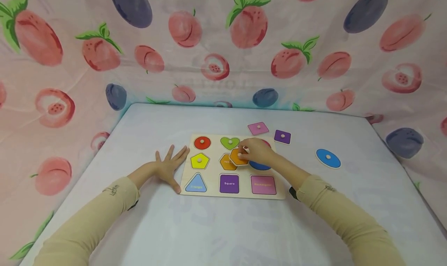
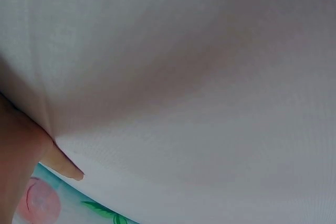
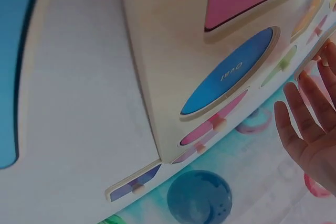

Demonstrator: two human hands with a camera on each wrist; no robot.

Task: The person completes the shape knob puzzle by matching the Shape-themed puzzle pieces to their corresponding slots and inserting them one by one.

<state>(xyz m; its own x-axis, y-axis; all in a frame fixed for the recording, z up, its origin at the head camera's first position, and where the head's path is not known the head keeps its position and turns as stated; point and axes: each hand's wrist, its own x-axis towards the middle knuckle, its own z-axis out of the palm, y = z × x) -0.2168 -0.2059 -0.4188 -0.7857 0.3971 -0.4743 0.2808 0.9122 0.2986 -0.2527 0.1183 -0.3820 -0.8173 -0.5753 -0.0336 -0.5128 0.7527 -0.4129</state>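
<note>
My right hand [image 1: 259, 151] pinches the knob of an orange hexagon puzzle piece [image 1: 237, 158]. This piece is held over the board's hexagon recess [image 1: 227, 164], partly covering it and shifted to the right. Spread wide, my left hand [image 1: 167, 169] has its fingertips and thumb at the left edge of the wooden puzzle board [image 1: 212, 188]. In the left wrist view only part of that hand and one finger [image 2: 64, 165] show. The right wrist view catches the right hand [image 3: 310, 129], with the pinched piece mostly cut off at the frame's edge.
Red circle [image 1: 202, 143], green heart [image 1: 229, 143] and yellow pentagon [image 1: 200, 161] pieces sit in the board. Triangle, square and rectangle recesses line its near side. Loose pieces lie around: a pink one [image 1: 258, 128], a purple square [image 1: 282, 137] and a blue oval [image 1: 328, 158].
</note>
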